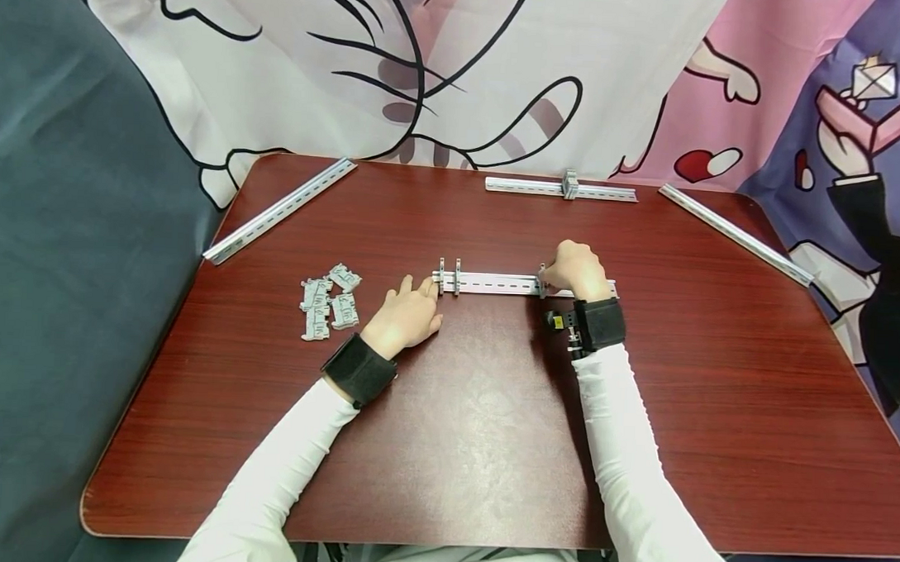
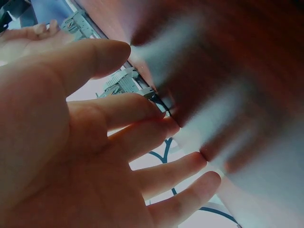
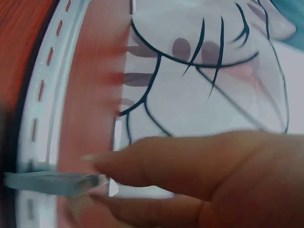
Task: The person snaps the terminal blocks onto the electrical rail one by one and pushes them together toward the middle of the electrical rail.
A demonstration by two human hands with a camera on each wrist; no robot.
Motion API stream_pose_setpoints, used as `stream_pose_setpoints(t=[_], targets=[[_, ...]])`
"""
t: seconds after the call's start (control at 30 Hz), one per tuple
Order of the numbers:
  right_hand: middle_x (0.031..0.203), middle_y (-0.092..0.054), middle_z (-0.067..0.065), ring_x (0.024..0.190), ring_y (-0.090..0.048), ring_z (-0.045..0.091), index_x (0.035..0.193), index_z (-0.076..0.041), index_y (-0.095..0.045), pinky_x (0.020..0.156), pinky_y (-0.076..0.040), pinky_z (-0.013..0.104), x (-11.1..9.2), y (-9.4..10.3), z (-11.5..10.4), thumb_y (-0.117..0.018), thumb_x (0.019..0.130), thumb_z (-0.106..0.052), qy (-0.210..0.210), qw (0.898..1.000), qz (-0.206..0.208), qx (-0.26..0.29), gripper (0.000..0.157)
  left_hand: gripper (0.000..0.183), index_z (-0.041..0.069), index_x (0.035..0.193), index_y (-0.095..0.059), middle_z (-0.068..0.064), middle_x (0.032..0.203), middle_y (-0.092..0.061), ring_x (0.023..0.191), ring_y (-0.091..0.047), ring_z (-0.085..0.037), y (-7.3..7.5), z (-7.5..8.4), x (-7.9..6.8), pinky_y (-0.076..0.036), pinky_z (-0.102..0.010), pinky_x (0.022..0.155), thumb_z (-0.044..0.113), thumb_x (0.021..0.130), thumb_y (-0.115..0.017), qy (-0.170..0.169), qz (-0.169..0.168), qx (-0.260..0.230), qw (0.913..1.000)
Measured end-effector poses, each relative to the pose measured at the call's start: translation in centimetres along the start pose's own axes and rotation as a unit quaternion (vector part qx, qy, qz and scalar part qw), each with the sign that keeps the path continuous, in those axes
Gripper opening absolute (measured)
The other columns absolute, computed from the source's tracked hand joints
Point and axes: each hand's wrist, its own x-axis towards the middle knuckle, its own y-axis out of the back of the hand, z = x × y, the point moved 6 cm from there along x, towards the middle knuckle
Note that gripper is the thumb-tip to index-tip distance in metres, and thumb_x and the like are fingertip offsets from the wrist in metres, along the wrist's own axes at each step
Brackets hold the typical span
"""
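A slotted metal DIN rail (image 1: 498, 284) lies across the middle of the table. Two thin grey terminal blocks (image 1: 457, 277) stand upright near its left end. My left hand (image 1: 402, 319) is at that end, its fingers extended and fingertips touching or very close to the rail; the left wrist view shows its palm (image 2: 71, 137) holding nothing. Toward the rail's other end, my right hand (image 1: 578, 271) pinches another grey terminal block (image 3: 52, 183) between thumb and finger. That block sits across the rail (image 3: 45, 85); whether it is fully seated cannot be told.
Several loose grey terminal blocks (image 1: 317, 308) lie in a cluster left of my left hand. Further rails lie at the back left (image 1: 281, 211) and back right (image 1: 734, 233). A rail (image 1: 520, 186) at the back centre carries a block (image 1: 570, 184). A patterned cloth (image 1: 457, 83) hangs behind the table.
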Motion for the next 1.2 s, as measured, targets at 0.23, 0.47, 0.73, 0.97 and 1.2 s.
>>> stream_pose_setpoints(t=[0.23, 0.47, 0.73, 0.97, 1.2], targets=[[0.09, -0.068, 0.02, 0.081, -0.067, 0.036, 0.079, -0.004, -0.063, 0.065, -0.054, 0.046, -1.1, -2.2, -6.6, -0.058, 0.093, -0.043, 0.063, 0.997, 0.05, 0.001, 0.042, 0.062, -0.001, 0.151, -0.026, -0.016, 0.159, -0.025, 0.146, -0.018, -0.043, -0.2, -0.3, 0.0, -0.033, -0.056, 0.109, 0.031, 0.102, -0.046, 0.008, -0.009, 0.0, 0.9999], [0.086, -0.07, 0.019, 0.082, -0.07, 0.038, 0.071, -0.007, -0.064, 0.063, -0.054, 0.048, -1.3, -6.3, -10.2, -0.061, 0.092, -0.038, 0.102, 0.993, 0.065, -0.012, 0.037, 0.063, -0.002, 0.151, -0.027, -0.016, 0.158, -0.028, 0.145, -0.021, -0.044, -0.3, -0.1, 0.2, -0.034, -0.056, 0.108, 0.03, 0.101, -0.048, -0.002, 0.002, 0.004, 1.0], [0.084, -0.07, 0.017, 0.08, -0.069, 0.038, 0.071, -0.008, -0.062, 0.062, -0.054, 0.048, -1.4, -7.0, -10.1, -0.062, 0.089, -0.033, 0.098, 0.99, 0.098, -0.017, 0.031, 0.063, -0.001, 0.151, -0.025, -0.016, 0.159, -0.025, 0.146, -0.018, -0.044, -0.4, 0.1, 0.0, -0.031, -0.056, 0.11, 0.03, 0.102, -0.047, 0.001, -0.014, 0.003, 0.9999], [0.082, -0.071, 0.017, 0.078, -0.069, 0.039, 0.068, -0.008, -0.062, 0.061, -0.054, 0.049, -1.7, -6.8, -10.5, -0.061, 0.089, -0.026, 0.101, 0.986, 0.129, -0.017, 0.028, 0.063, -0.001, 0.152, -0.023, -0.016, 0.16, -0.022, 0.147, -0.016, -0.043, -0.3, 0.1, 0.0, -0.03, -0.056, 0.111, 0.031, 0.102, -0.046, 0.005, -0.022, 0.005, 0.9997], [0.074, -0.07, 0.012, 0.073, -0.069, 0.038, 0.064, -0.01, -0.06, 0.059, -0.054, 0.048, -1.6, -6.6, -11.0, -0.065, 0.085, -0.019, 0.119, 0.981, 0.153, -0.023, 0.023, 0.063, -0.002, 0.151, -0.026, -0.016, 0.158, -0.026, 0.146, -0.019, -0.043, 0.0, 0.1, -0.3, -0.033, -0.056, 0.109, 0.03, 0.101, -0.048, 0.004, -0.004, 0.002, 1.0]])
